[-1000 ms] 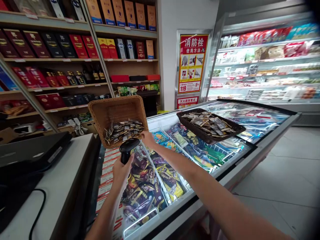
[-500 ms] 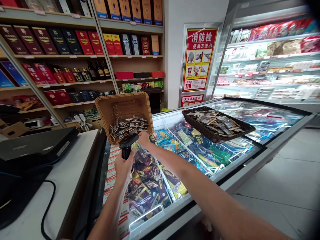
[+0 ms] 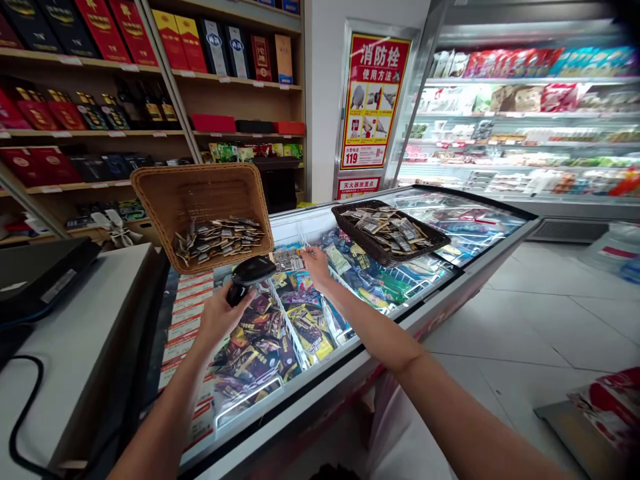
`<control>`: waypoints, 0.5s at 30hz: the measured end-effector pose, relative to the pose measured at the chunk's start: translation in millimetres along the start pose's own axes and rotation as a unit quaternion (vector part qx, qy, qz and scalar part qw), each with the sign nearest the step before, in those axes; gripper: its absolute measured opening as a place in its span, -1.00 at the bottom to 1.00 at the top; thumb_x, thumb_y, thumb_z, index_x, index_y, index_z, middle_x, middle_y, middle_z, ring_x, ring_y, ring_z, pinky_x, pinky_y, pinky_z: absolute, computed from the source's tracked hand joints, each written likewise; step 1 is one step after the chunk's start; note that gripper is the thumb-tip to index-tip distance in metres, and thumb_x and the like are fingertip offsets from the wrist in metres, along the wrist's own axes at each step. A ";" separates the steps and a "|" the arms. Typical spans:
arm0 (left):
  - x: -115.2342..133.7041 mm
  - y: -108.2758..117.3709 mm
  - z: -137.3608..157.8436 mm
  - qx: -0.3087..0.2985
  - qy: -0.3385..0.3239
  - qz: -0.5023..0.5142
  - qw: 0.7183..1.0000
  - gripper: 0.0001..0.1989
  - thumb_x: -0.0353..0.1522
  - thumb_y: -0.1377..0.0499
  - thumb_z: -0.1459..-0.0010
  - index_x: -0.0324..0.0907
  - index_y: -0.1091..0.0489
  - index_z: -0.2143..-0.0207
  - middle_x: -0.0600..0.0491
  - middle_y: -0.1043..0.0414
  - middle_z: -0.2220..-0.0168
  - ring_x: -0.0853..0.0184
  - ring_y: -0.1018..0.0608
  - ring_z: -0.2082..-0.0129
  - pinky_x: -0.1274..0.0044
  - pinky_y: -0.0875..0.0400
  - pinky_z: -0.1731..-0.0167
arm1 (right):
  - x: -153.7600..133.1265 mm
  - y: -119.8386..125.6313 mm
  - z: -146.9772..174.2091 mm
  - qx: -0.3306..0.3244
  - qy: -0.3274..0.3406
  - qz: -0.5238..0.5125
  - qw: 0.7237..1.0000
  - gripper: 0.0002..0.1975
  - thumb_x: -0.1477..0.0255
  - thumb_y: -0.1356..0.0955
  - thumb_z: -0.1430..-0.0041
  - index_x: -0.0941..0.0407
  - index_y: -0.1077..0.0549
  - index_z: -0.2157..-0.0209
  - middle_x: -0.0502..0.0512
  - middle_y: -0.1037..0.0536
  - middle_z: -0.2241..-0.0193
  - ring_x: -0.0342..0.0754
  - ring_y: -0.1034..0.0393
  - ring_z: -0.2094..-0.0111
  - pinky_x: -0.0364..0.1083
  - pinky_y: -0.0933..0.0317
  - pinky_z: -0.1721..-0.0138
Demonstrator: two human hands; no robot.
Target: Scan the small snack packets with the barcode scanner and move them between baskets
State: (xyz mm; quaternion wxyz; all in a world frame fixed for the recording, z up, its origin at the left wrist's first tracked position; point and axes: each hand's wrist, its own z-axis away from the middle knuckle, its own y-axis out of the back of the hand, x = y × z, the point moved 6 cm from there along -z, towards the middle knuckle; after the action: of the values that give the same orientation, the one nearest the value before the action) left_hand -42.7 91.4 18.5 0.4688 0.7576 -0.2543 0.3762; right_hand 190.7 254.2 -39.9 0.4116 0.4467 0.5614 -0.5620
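My left hand (image 3: 220, 313) is wrapped round the handle of a black barcode scanner (image 3: 254, 269), whose head points to the right. Pinched in my right hand (image 3: 316, 267) is a small flat packet (image 3: 289, 260), held just in front of the scanner head above the freezer glass. A tan wicker basket (image 3: 200, 190) stands tilted beyond my left hand, with many small packets (image 3: 225, 237) inside. To the right of my right hand, a dark brown wicker tray (image 3: 367, 247) holds more packets (image 3: 395, 227) of the same look.
Under both baskets runs a glass-topped chest freezer (image 3: 320, 377) with wrapped ice creams. A counter (image 3: 95, 320) with a black device and cable is at left. Shelves of boxes (image 3: 215, 50) and a lit fridge (image 3: 505, 120) stand behind. Tiled floor (image 3: 500, 320) lies at right.
My right hand has come away from the tan basket to the right, a packet now showing in its fingers. The scanner stays in my left hand. The view has swung rightward and down.
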 end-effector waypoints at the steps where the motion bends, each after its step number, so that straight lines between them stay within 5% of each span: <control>1: 5.6 -0.6 0.0 -0.015 -0.033 -0.044 0.998 -0.54 0.10 -0.32 0.09 -0.08 -0.48 0.41 0.15 -0.28 0.62 0.30 -0.35 0.56 0.53 -0.09 0.54 | 2.2 3.9 1.5 0.008 0.002 0.001 1.000 -0.73 0.18 -0.45 -0.12 0.05 -0.37 0.35 -0.08 -0.46 0.49 -0.12 -0.34 0.45 -0.14 -0.35 0.42; 5: 20.1 -2.2 0.4 -0.065 -0.091 -0.134 0.985 -0.52 0.14 -0.23 -0.01 -0.08 -0.48 0.38 0.13 -0.31 0.60 0.28 -0.36 0.56 0.51 -0.12 0.52 | 5.9 9.6 -0.2 0.021 0.005 0.005 1.000 -0.70 0.13 -0.44 -0.11 0.06 -0.42 0.35 -0.08 -0.45 0.50 -0.13 -0.28 0.48 -0.16 -0.29 0.47; 15: 14.6 -16.9 25.0 -0.141 -0.020 -0.013 0.990 -0.49 0.11 -0.33 0.05 -0.14 -0.43 0.39 0.18 -0.25 0.63 0.38 -0.28 0.62 0.55 -0.10 0.60 | -18.3 15.0 8.3 0.015 0.007 0.028 0.999 -0.85 0.29 -0.37 -0.30 0.09 -0.46 0.26 0.02 -0.51 0.41 -0.11 -0.30 0.45 -0.15 -0.24 0.50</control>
State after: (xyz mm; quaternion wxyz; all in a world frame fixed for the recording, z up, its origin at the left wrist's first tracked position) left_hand -13.4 75.7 14.5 0.5709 0.6943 -0.3043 0.3154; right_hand 209.6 244.7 -26.5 0.4162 0.4724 0.5432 -0.5555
